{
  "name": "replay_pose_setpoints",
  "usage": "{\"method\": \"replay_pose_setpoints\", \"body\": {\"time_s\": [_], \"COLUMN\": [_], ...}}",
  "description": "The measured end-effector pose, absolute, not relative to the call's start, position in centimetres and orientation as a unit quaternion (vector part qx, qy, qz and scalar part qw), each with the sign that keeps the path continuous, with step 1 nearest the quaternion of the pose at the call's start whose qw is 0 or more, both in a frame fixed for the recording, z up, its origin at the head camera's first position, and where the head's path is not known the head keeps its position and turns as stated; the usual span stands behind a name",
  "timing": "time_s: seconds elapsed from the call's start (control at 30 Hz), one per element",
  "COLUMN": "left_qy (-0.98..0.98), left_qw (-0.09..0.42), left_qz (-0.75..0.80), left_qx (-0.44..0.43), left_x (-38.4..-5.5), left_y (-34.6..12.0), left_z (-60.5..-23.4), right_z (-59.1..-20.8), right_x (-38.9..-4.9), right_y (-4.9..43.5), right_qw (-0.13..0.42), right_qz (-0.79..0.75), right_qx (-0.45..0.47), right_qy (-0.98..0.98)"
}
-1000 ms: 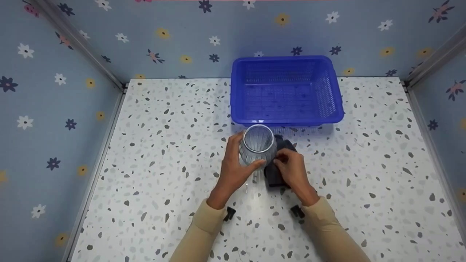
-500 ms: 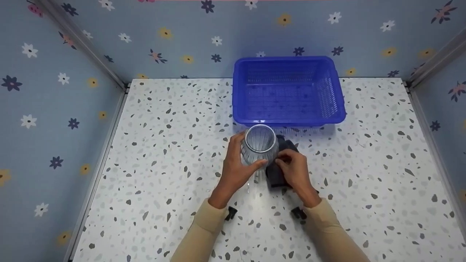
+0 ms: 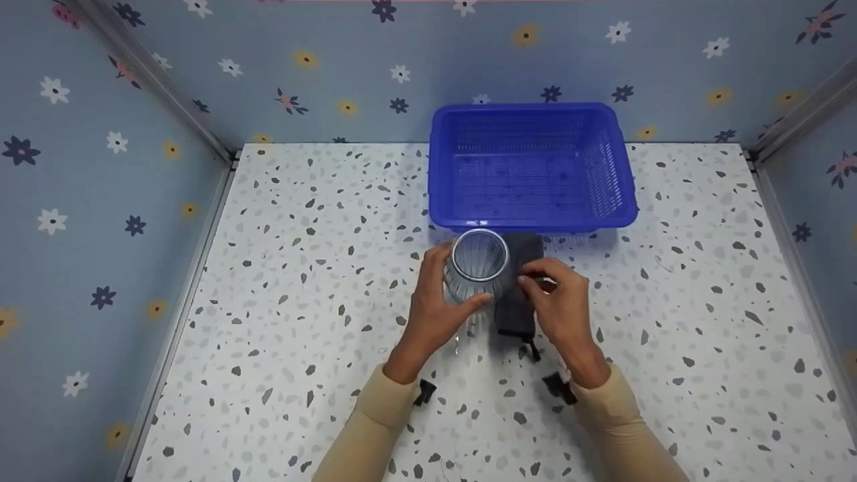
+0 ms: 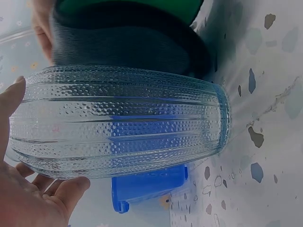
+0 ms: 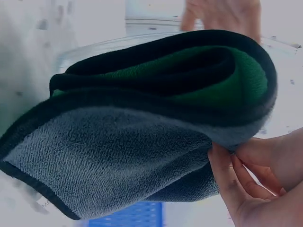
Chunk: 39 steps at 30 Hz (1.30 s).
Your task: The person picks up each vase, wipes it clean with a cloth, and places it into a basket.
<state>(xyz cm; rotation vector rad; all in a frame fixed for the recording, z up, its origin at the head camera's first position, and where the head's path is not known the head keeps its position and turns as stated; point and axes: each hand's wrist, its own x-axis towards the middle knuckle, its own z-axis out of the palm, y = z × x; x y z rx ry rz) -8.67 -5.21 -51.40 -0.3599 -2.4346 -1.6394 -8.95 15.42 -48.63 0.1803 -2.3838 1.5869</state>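
My left hand grips a clear ribbed glass vase, its thumb on the near side and fingers round the left. In the left wrist view the vase has dotted bands and tapers toward its base, which is down by the speckled tabletop. Just to its right, my right hand pinches the edge of a folded cleaning cloth between thumb and fingers. Up close, the cloth is grey outside and green inside, with black edging. It hangs beside the vase and partly hides it in the right wrist view.
A blue plastic basket with perforated sides stands behind the vase against the flowered back wall. Flowered panels also close off the left and right of the white speckled tabletop.
My right hand has shifted right, away from the vase, drawing the cloth along. The cloth now stretches longer, nearly up to the basket. My left hand and the vase have stayed about where they were.
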Motion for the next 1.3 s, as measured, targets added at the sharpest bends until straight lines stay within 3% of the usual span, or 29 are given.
{"method": "replay_pose_setpoints", "body": {"time_s": [0.27, 0.63, 1.3], "left_qy": [-0.821, -0.821, -0.825], "left_qw": [0.089, 0.092, 0.083], "left_qz": [-0.553, -0.550, -0.547], "left_qx": [-0.113, -0.118, -0.115], "left_x": [-8.6, -8.6, -8.6], "left_y": [-5.1, -5.1, -5.2], "left_z": [-51.4, -51.4, -51.3], "right_z": [-46.3, -46.6, -54.3], "right_x": [-8.8, -9.0, -9.9], "right_y": [14.8, 15.0, 15.3], "right_qw": [0.173, 0.157, 0.062], "right_qz": [0.487, 0.487, 0.476], "right_qx": [0.094, 0.095, 0.042], "right_qy": [-0.851, -0.854, -0.877]}}
